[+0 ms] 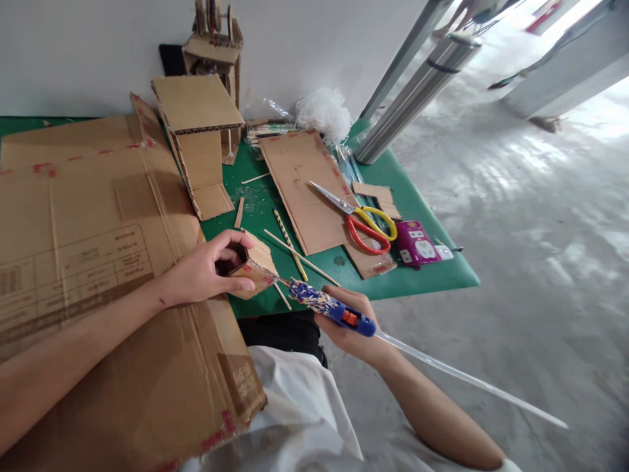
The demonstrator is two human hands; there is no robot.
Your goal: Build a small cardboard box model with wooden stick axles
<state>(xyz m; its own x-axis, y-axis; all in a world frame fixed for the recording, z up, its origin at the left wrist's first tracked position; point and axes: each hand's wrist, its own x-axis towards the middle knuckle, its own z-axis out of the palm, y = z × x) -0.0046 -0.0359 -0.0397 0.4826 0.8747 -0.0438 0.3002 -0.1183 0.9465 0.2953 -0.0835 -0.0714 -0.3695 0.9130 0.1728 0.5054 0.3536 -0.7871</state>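
Observation:
My left hand [216, 265] is closed around a small folded cardboard piece [260, 261], its thumb and fingers on opposite sides. In my right hand [351, 324] is a blue hot glue gun [329, 307], its barrel spattered with pale flecks. A long clear glue stick [472, 375] trails out of its back end. The gun's nozzle tip meets or nearly meets the right edge of the cardboard piece; I cannot tell if it touches. Just beyond lie a thin wooden stick [304, 259] and a yellow-and-black pencil [291, 246].
Scissors [361, 219] with red and yellow handles lie on a flat cardboard sheet [304, 190]. A purple power strip [417, 244] sits near the green table's [442, 226] right edge. Large cardboard [98, 216] covers the left; a cardboard structure [196, 111] and white string [324, 111] stand behind.

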